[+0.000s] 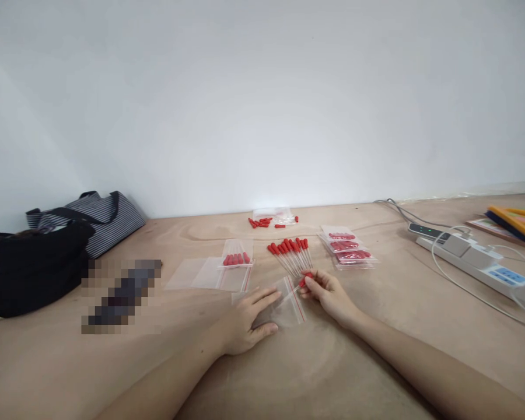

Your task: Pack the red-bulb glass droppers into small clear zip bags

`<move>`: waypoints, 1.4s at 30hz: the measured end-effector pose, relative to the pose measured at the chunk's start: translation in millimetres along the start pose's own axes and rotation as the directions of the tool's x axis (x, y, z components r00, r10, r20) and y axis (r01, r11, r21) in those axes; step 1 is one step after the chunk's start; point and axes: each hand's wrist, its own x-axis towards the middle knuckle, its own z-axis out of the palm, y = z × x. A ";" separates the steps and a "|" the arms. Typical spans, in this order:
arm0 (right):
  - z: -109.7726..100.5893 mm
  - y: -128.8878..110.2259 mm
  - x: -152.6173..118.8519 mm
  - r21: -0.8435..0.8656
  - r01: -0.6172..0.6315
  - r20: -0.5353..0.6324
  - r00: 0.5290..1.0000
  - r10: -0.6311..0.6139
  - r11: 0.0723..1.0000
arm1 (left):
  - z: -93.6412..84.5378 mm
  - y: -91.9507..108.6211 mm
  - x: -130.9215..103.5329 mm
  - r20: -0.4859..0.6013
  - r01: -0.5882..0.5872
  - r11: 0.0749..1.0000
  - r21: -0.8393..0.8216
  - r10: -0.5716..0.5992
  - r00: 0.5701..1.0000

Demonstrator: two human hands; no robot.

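My left hand [254,318] lies flat with its fingers spread on a clear zip bag [292,312], whose red-lined opening faces right. My right hand [326,291] pinches red-bulbed droppers [306,280] at that opening; how many is hidden by the fingers. Just beyond, a fan of loose droppers [289,254] rests on the table, red bulbs pointing away and thin clear stems toward me. Left of them lies a bag with several red bulbs [236,258] showing, on top of overlapping flat zip bags [205,274]. To the right is a stack of filled bags [347,248].
Red bulbs [260,223] and a clear bag [271,213] lie toward the wall. At left are a black bag [39,268], a striped bag [109,227] and a blurred-out dark object [126,294]. A power strip [476,262] with cables and yellow-edged items [514,221] sit at right.
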 end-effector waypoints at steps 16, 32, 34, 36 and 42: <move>0.4 -4.8 -3.2 -0.278 0.161 0.402 0.915 -0.037 0.947 | 4.0 3.5 6.0 -0.017 -0.041 0.999 -0.036 0.040 0.999; -17.9 -7.5 10.9 -0.464 0.160 0.362 0.932 0.022 0.871 | -8.4 -5.4 -3.7 -0.018 0.016 0.999 0.039 -0.015 1.000; -25.2 -16.4 17.3 -0.500 0.064 0.295 0.950 0.100 0.864 | -8.7 -4.5 -2.8 -0.005 0.027 0.999 0.020 -0.027 1.000; -34.4 -27.4 30.4 -0.554 0.056 0.157 0.987 0.038 0.831 | -9.7 -3.7 -1.9 0.004 0.040 0.999 0.014 -0.040 0.999; -35.9 -38.3 88.6 -0.789 0.045 -0.089 0.978 -0.188 0.612 | -12.3 -1.8 -0.7 0.014 0.041 0.999 0.014 -0.041 0.999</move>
